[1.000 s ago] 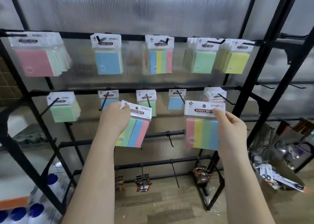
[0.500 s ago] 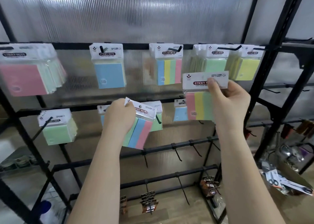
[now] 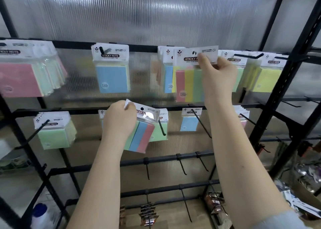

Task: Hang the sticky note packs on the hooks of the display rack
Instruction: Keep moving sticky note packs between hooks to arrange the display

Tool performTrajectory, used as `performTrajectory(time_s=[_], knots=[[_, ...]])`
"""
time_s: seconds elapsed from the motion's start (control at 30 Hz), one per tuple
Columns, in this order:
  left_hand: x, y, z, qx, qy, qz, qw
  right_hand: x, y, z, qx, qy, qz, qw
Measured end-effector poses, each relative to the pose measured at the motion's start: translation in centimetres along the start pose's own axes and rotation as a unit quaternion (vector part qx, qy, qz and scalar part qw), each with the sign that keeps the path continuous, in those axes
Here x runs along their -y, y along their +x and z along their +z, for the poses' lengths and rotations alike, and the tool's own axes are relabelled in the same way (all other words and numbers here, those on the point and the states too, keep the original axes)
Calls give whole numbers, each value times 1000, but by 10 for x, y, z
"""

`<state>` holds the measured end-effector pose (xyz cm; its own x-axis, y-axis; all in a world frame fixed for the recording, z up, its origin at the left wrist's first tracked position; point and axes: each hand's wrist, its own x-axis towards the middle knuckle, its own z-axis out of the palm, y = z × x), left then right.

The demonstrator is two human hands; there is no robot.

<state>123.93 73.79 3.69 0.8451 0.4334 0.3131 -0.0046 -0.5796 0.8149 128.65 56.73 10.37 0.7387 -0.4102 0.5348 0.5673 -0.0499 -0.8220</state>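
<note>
Comparing with half a second ago, I see my right hand (image 3: 217, 75) has carried its striped sticky note pack with the white header card (image 3: 188, 82) leftward and up, from below the top bar to the top bar of the black metal display rack (image 3: 284, 82). Its header now overlaps the striped packs already hanging on the third hook (image 3: 165, 72) of that bar. Thumb and fingers pinch the header's right part; I cannot tell whether the punched hole is on the hook yet.

My left hand (image 3: 119, 122) has kept its place at the second bar, gripping a second striped pack of green, blue and pink strips (image 3: 141, 133) by the header's left corner, the pack tilted with its lower end swung right.

On the top bar hang a thick stack of pink-fronted packs (image 3: 26, 79) at the left edge, a blue pack (image 3: 112, 75), then green and yellow packs (image 3: 264, 79) toward the right upright. The second bar carries a green stack (image 3: 55, 133), another green pack behind my left-hand pack, a small blue pack (image 3: 189, 122) and a stack at the right.
</note>
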Motion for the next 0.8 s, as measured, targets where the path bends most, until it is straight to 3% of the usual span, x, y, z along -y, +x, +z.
performTrajectory(time_s=[0.43,0.8], knots=[[-10,-1,9,-54,3,-17,998,-18,24,5,66,14,60,996],[-1,2,3,-67,10,-35,997,-45,42,36,11,-5,46,999]])
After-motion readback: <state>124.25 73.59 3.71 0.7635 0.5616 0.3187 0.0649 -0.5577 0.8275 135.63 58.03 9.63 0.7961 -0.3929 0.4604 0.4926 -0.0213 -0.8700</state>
